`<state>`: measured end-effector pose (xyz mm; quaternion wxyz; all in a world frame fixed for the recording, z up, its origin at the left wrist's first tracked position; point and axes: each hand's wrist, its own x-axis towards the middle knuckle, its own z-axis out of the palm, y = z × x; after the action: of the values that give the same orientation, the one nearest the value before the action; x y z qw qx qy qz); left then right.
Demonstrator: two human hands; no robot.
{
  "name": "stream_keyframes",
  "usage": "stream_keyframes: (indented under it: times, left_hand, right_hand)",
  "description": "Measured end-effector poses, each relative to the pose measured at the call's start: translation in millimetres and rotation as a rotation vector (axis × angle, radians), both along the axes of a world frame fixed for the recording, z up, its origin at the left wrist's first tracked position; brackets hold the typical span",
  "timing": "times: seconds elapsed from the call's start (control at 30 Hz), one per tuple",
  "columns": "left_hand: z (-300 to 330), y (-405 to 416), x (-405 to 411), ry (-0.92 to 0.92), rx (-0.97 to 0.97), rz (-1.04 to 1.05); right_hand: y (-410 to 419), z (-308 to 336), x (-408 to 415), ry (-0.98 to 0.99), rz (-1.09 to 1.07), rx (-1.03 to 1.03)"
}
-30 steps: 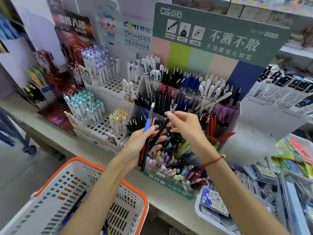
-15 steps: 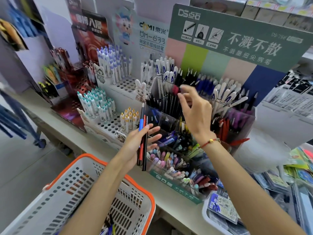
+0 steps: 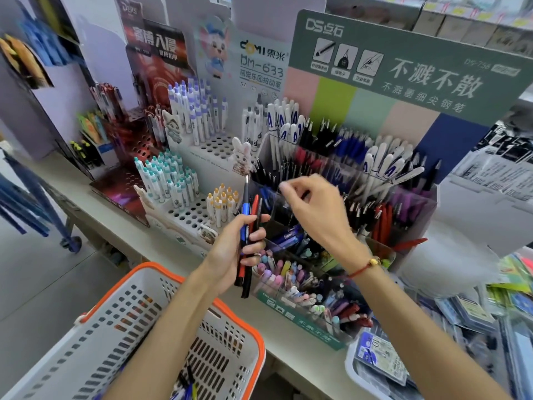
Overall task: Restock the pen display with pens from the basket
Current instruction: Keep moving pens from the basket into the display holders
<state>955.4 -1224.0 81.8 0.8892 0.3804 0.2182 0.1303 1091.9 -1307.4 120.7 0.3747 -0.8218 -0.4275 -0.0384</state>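
Note:
My left hand (image 3: 227,252) grips a small bundle of pens (image 3: 247,210), blue, red and black, held upright in front of the pen display (image 3: 300,320). The display is a tiered clear rack with a green header, holding black, blue, red, purple and white pens. My right hand (image 3: 317,212) hovers over the rack's middle compartments just right of the bundle, fingers loosely curled and blurred, with no pen visible in it. The white basket (image 3: 230,310) with an orange rim sits below my left forearm, a few pens (image 3: 184,382) lying at its bottom.
White peg-hole stands (image 3: 202,215) with teal, purple and yellow capped pens fill the counter to the left. A red display (image 3: 138,157) stands further left. A white tray (image 3: 350,368) of packaged refills sits at the right, beside stacked packets.
My right hand has come down from the rack's back row toward the bundle in my left hand; the pen it pinched earlier is gone from it. The left hand's bundle stays put.

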Motion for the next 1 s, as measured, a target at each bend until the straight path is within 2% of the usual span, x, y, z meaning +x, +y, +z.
stream_keyframes:
  times: [0.07, 0.13, 0.23, 0.3, 0.37, 0.47, 0.63, 0.8, 1.0]
  left_hand:
    - [0.8, -1.6, 2.5, 0.014, 0.035, -0.047]
    - [2.3, -5.0, 5.7, 0.032, 0.093, -0.079]
    - [6.1, -8.9, 9.0, 0.069, 0.218, -0.022]
    - [4.5, -6.8, 10.2, 0.078, 0.239, 0.038]
    - [1.0, -1.3, 8.6, 0.110, 0.237, 0.101]
    - [-3.2, 4.2, 0.7, 0.184, 0.276, 0.119]
    - [-8.4, 4.1, -0.5, 0.165, 0.217, 0.070]
    - [-5.6, 3.2, -4.1, 0.070, 0.075, 0.017]
    - [-1.4, 5.9, -10.0, -0.011, 0.069, -0.050]
  right_hand:
    - [-3.2, -1.6, -9.8, 0.247, 0.119, -0.090]
    - [-6.3, -4.5, -12.5, 0.392, 0.155, -0.061]
    - [-11.0, -3.8, -9.2, 0.615, 0.104, 0.089]
    - [-12.6, 1.9, -6.1, 0.729, 0.036, 0.295]
    - [-15.0, 10.3, 1.4, 0.578, -0.062, 0.538]
    - [-16.3, 15.1, 14.7, 0.107, -0.135, 0.705]
    - [2.0, -2.9, 29.0, -0.286, -0.128, 0.451]
    - [12.0, -25.2, 32.6, -0.384, -0.058, 0.243]
    - [10.9, -30.5, 39.3, -0.498, -0.177, 0.022]
